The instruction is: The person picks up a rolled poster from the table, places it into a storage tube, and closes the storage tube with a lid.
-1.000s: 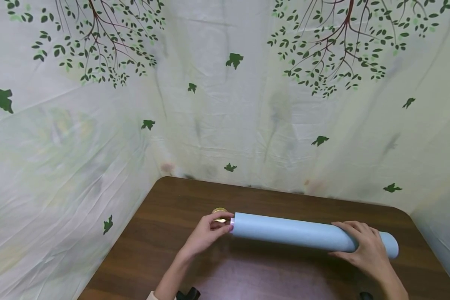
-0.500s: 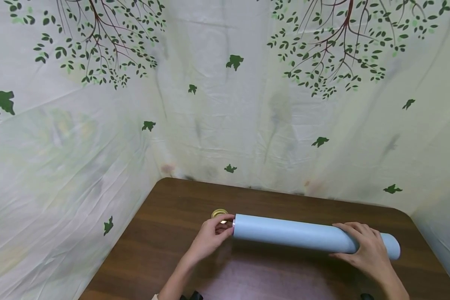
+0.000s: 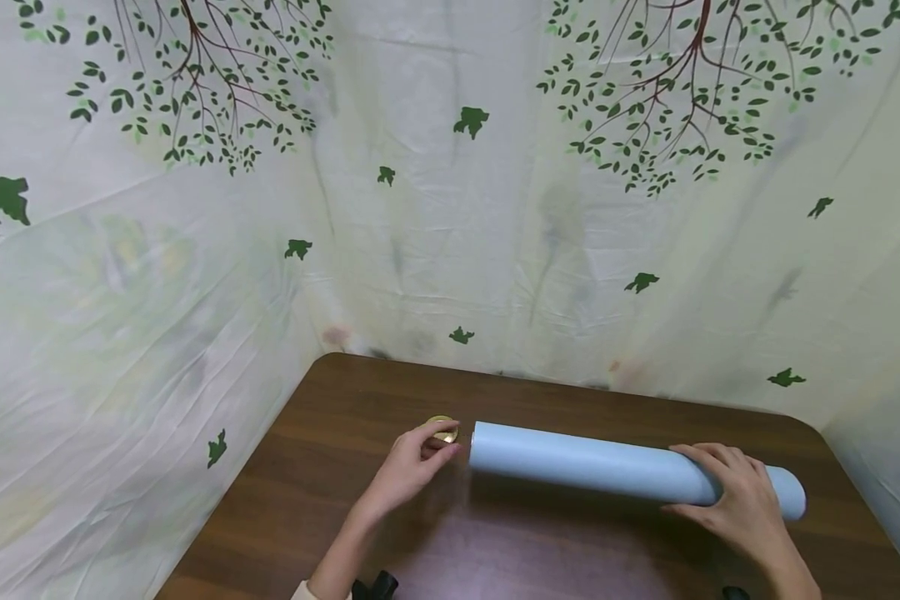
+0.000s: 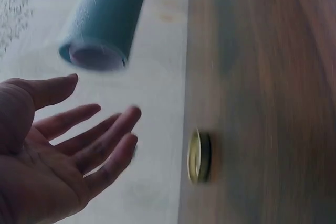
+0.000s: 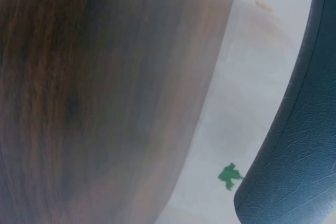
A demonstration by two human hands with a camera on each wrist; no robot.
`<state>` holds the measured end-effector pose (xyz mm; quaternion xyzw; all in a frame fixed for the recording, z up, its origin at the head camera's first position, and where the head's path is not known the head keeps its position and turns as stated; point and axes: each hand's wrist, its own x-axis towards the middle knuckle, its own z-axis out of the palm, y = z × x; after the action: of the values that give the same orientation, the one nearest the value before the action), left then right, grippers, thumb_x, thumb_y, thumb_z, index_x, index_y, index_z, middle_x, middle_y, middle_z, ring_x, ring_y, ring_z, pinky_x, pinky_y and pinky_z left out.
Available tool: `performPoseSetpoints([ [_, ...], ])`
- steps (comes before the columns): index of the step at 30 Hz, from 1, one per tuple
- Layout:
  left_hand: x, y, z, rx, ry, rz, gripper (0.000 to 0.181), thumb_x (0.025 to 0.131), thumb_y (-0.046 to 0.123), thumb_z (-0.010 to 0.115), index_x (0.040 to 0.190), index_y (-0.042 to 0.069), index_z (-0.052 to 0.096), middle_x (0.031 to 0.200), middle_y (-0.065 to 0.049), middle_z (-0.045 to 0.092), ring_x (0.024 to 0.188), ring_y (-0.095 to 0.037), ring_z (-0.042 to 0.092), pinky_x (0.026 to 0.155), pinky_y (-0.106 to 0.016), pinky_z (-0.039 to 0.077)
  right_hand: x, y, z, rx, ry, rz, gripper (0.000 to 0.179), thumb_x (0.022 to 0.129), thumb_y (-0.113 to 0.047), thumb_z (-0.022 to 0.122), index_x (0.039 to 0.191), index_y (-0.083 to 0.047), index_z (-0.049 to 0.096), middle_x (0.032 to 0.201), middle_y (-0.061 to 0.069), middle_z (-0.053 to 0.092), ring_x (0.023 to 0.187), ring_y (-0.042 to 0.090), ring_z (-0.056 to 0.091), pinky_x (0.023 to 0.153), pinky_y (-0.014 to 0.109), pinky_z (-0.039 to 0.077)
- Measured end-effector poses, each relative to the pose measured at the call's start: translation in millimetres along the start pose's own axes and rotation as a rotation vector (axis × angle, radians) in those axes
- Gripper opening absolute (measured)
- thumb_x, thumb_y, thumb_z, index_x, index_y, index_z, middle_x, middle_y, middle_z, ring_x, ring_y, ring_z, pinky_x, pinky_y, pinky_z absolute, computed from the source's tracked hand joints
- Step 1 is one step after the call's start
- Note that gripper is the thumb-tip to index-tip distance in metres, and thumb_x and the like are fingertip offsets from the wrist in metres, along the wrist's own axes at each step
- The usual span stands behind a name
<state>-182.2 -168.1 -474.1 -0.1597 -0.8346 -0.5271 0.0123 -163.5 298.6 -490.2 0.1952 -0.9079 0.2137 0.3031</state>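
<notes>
A long light blue tube (image 3: 577, 457), with a leathery-looking surface, is held raised and nearly level over the table in the head view. Near its right end my right hand (image 3: 735, 496) grips it, thumb below and fingers over the top. My left hand (image 3: 408, 467) is just off the tube's left end, its fingers loosely bent with nothing between them. From the left wrist, the tube end (image 4: 100, 57) shows a pale pinkish inside, apart from the fingertips. Behind the left fingers sits a round gold lid-like piece (image 3: 448, 435), partly covered. The right wrist view shows no hand.
The brown wooden table (image 3: 330, 417) has rounded far corners. Behind and beside it hangs a pale cloth (image 3: 420, 250) printed with branches and green leaves. Dark straps or mounts show near both wrists, such as the black piece (image 3: 381, 585) at the left.
My left fingers first held a pale pinkish piece jutting from the tube's left end. It went into the tube, and the hand has drawn away leftward. The right hand keeps its grip.
</notes>
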Motion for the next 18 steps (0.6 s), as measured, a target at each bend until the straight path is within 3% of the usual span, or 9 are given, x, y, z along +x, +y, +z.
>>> performPoseSetpoints([
  [3,3.2,-12.8,-10.3,0.151,0.095,-0.021,0.038,0.096,0.012,0.074,0.131,0.002,0.066,0.121,-0.021,0.071,0.101,-0.035,0.073,0.083,-0.035,0.059,0.7,2,-2,-0.001,0.006,0.0,0.09,0.038,-0.034,0.103,0.122,-0.021,0.074,0.108,0.005,0.069,0.1,0.024,0.054,0.083,0.048,0.033],
  [7,7.4,-35.9,-20.2,0.438,0.181,-0.043,0.047,0.089,0.017,0.081,0.131,0.002,0.066,0.128,-0.02,0.067,0.117,-0.039,0.065,0.096,-0.056,0.053,1.8,5,-5,0.004,0.018,-0.001,0.091,0.037,-0.032,0.103,0.122,-0.02,0.074,0.11,0.007,0.068,0.102,0.022,0.053,0.084,0.05,0.032],
  [11,13.5,-58.0,-22.8,0.575,0.117,-0.08,0.065,0.087,0.026,0.084,0.14,-0.001,0.058,0.14,-0.025,0.058,0.131,-0.046,0.054,0.104,-0.067,0.044,0.8,6,-7,0.007,0.022,0.013,0.09,0.036,-0.03,0.104,0.121,-0.019,0.075,0.11,0.007,0.068,0.103,0.018,0.052,0.084,0.05,0.032],
  [15,24.2,-72.1,-21.2,0.606,0.022,-0.105,0.081,0.085,0.035,0.086,0.148,-0.001,0.05,0.148,-0.031,0.048,0.137,-0.051,0.047,0.107,-0.072,0.039,-0.6,5,-8,0.006,0.019,0.023,0.088,0.037,-0.029,0.103,0.12,-0.02,0.075,0.11,0.007,0.068,0.103,0.021,0.052,0.084,0.049,0.032],
  [18,33.8,-77.3,-18.9,0.623,-0.014,-0.108,0.087,0.083,0.038,0.087,0.15,-0.001,0.047,0.152,-0.032,0.044,0.139,-0.053,0.044,0.108,-0.072,0.038,-1.2,5,-9,0.003,0.013,0.028,0.088,0.037,-0.03,0.103,0.121,-0.021,0.075,0.11,0.008,0.068,0.103,0.023,0.052,0.084,0.05,0.032],
])
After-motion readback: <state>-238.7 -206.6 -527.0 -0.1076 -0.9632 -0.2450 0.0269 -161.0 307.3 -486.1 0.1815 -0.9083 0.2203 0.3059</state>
